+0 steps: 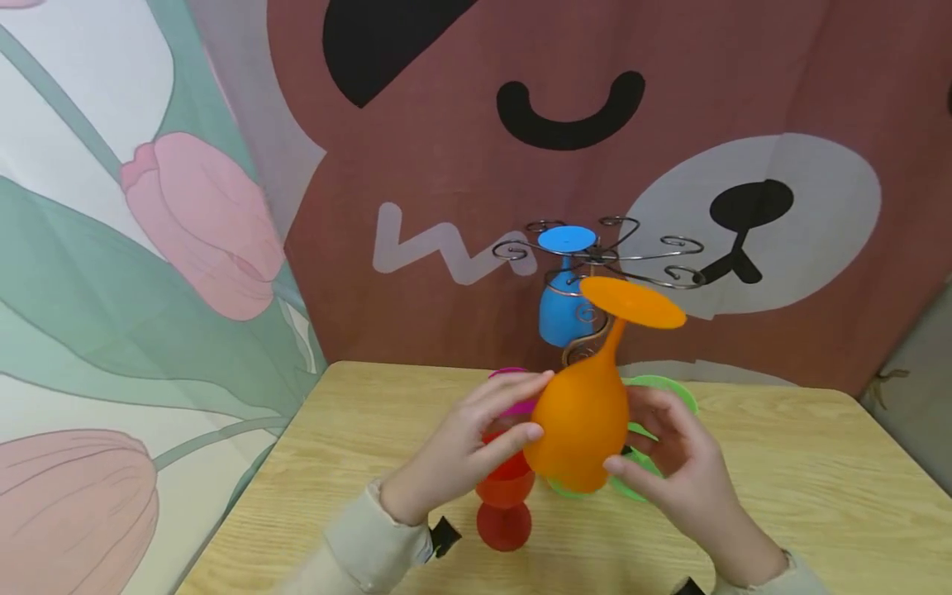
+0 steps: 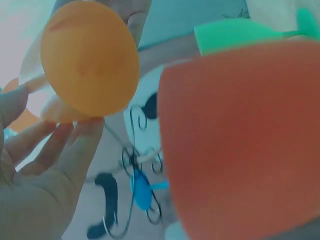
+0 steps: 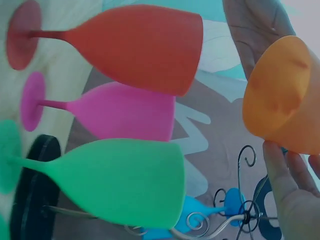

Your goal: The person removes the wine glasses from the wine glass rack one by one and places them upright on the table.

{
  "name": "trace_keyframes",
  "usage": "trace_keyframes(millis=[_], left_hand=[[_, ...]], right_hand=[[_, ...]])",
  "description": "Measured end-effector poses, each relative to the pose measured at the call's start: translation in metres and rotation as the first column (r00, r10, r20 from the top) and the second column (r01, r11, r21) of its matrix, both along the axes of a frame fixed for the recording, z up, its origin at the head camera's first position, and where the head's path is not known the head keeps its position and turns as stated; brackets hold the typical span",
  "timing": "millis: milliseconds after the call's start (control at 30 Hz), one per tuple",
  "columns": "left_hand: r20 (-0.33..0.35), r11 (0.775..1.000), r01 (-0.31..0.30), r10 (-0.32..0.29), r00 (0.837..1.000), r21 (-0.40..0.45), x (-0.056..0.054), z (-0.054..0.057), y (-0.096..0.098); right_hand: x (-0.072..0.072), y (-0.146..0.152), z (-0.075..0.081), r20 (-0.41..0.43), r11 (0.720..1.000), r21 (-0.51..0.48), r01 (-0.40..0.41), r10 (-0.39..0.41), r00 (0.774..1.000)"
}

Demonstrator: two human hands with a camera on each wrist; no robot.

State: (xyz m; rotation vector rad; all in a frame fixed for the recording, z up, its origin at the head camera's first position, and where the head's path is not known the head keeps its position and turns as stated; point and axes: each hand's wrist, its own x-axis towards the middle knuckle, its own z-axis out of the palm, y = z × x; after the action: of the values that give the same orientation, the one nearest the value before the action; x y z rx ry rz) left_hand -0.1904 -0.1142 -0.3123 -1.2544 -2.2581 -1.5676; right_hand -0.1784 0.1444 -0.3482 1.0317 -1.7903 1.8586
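Note:
An orange plastic wine goblet is held upside down above the table, tilted, its round foot uppermost. My left hand holds the left side of its bowl with thumb and fingers. On the other side, my right hand grips the bowl near the rim. Both wrist views look toward the open mouth of the orange goblet. Behind it, a blue goblet hangs upside down by its foot from a curly metal rack.
A red goblet stands upright by my left hand, with a pink goblet behind it. Green goblets stand behind my right hand, partly hidden. The rack has a dark round base. Printed cloth hangs behind the wooden table.

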Motion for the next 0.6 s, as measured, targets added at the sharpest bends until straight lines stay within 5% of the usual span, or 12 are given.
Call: trace_keyframes(millis=[100,300,600], left_hand=[[-0.028,1.0,0.025,-0.025,0.999,-0.017,0.007,-0.004,0.009],[0.045,0.997,0.07,-0.072,0.996,0.043,0.007,-0.009,0.019],[0.087,0.981,0.191,-0.192,0.978,0.024,0.008,-0.01,0.022]], right_hand=[[0.007,0.01,-0.01,-0.032,0.998,-0.038,-0.042,0.041,0.999],[0.007,0.016,-0.019,-0.093,0.99,-0.092,-0.108,0.1,0.991],[0.012,0.025,-0.023,-0.021,0.97,-0.209,-0.12,0.119,0.993]])
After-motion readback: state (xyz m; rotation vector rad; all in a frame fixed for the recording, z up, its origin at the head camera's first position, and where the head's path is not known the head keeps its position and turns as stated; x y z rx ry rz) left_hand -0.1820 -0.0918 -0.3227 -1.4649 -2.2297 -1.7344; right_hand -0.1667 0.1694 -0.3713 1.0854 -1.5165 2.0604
